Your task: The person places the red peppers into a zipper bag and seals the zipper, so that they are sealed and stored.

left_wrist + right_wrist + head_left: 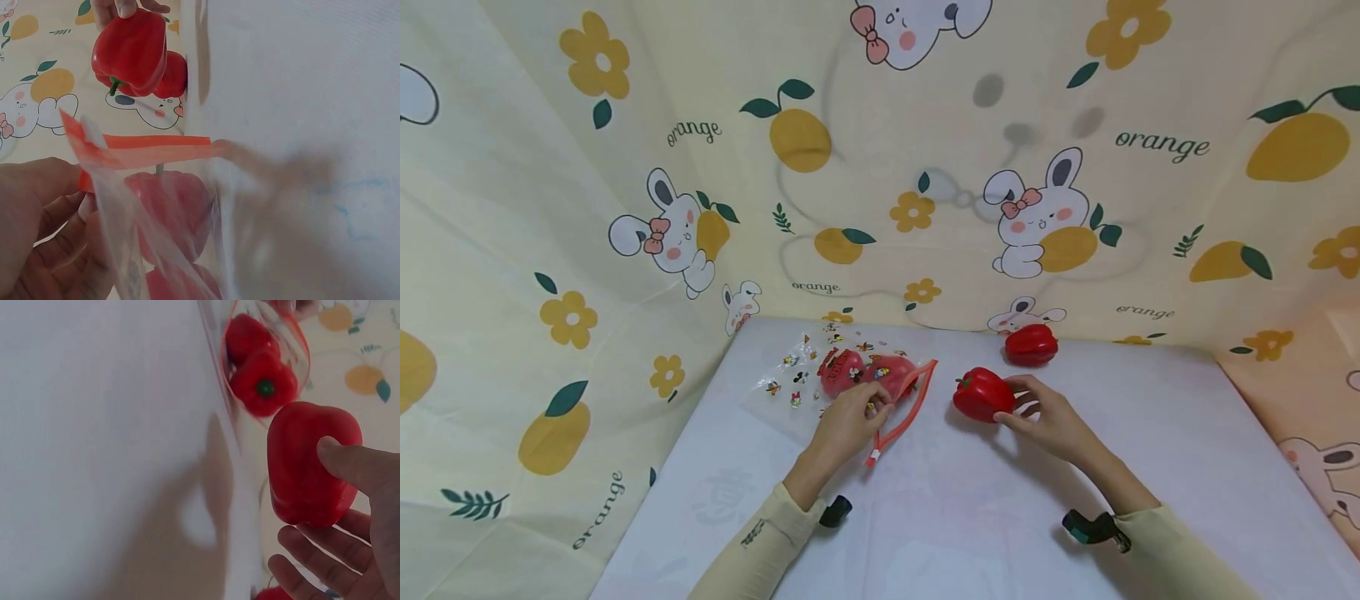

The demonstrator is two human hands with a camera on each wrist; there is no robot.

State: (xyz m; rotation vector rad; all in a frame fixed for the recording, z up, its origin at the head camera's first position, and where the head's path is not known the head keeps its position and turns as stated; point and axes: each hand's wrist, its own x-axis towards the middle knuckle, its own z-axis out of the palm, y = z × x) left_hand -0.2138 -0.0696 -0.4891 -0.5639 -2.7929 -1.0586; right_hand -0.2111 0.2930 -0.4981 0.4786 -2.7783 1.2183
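Observation:
My left hand [853, 414] pinches the orange-red zip edge [147, 150] of a clear plastic bag [790, 375] printed with small cartoon figures. The bag lies on its side with its mouth held apart, facing right. Two red bell peppers [262, 381] are inside it, one behind the other. In my right hand [1048, 417] is another red bell pepper [983, 395], gripped between thumb and fingers at its bottom end. Its green stem points left toward the bag's mouth, and a gap separates it from the bag in the head view.
One more red bell pepper [1032, 345] lies at the back of the white table [955, 525], behind my right hand. A cream cloth [880, 192] with rabbits and oranges hangs along the back and sides. Dark wrist cameras [835, 511] are strapped at both cuffs.

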